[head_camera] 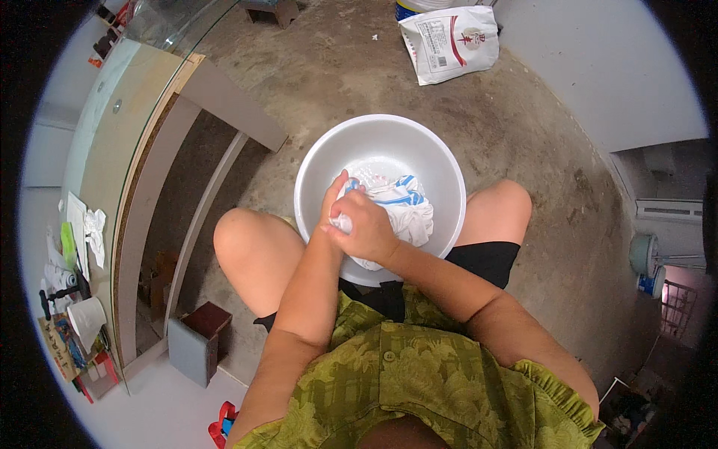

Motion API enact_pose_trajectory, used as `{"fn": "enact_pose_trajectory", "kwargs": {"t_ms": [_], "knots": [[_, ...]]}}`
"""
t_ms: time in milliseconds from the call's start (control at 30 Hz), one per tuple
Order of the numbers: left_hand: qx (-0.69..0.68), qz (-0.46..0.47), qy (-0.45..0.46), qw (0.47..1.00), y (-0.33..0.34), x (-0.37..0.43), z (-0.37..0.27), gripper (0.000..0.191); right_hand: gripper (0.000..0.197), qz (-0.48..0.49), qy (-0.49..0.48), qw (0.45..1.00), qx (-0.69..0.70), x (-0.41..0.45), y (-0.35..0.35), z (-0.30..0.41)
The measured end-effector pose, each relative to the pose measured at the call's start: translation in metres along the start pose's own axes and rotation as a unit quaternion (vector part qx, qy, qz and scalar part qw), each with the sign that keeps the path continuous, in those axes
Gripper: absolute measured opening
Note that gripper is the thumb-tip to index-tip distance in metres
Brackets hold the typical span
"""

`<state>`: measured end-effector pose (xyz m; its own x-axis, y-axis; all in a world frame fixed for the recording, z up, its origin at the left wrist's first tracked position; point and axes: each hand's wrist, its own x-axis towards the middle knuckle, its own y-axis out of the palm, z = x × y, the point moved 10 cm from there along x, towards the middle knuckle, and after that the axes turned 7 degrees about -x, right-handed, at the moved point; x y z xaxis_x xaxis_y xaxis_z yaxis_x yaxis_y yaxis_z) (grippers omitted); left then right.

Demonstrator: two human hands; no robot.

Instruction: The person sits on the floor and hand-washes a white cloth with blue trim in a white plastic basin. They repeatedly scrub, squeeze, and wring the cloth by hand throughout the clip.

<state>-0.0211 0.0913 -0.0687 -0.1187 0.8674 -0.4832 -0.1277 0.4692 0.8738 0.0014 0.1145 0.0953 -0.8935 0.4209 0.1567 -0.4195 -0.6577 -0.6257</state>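
Note:
A round white basin point(314, 163) sits between my knees, with a little sudsy water showing at its bottom. Inside it lies a bunched white cloth point(412, 216) with blue stripes. My right hand point(370, 224) is closed around a gathered part of the cloth, its fingers curled over it. Close against it, my left hand point(332, 210) grips the same gathered part from the left side, partly hidden by the right. Both hands are held over the near left part of the basin. The rest of the cloth spreads to the right, crumpled.
A glass-topped wooden counter point(151, 129) runs along the left, with paper and small items on it. A grey padded stool point(193, 351) stands beneath its near end. A printed white sack point(451, 45) rests on the concrete floor point(348, 73) ahead, before a bucket point(420, 7).

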Motion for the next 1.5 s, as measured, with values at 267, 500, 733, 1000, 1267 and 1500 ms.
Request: {"fn": "enact_pose_trajectory", "kwargs": {"t_ms": [267, 500, 733, 1000, 1267, 1500], "knots": [[0.125, -0.126, 0.008, 0.984, 0.051, -0.023, 0.055, 0.037, 0.026, -0.065, 0.239, 0.962, -0.115, 0.039, -0.026, -0.105], [0.023, -0.249, 0.119, 0.961, 0.008, -0.031, -0.003, 0.035, 0.015, -0.111, -0.024, 0.993, -0.04, -0.009, -0.018, 0.018], [0.097, -0.136, 0.027, 0.986, 0.05, -0.028, 0.044, 0.038, 0.023, -0.11, 0.094, 0.98, -0.137, 0.03, -0.029, -0.056], [0.038, -0.135, 0.119, 0.983, -0.005, -0.012, -0.013, 0.026, 0.019, -0.171, -0.155, 0.967, -0.105, -0.013, -0.009, 0.041], [0.154, -0.136, 0.044, 0.978, 0.037, -0.027, 0.048, 0.04, 0.043, -0.117, 0.218, 0.965, -0.091, 0.038, -0.038, -0.108], [0.162, -0.243, 0.273, 0.917, -0.009, -0.035, -0.042, 0.05, 0.032, -0.092, 0.358, 0.896, 0.246, 0.026, 0.004, -0.228]]}}
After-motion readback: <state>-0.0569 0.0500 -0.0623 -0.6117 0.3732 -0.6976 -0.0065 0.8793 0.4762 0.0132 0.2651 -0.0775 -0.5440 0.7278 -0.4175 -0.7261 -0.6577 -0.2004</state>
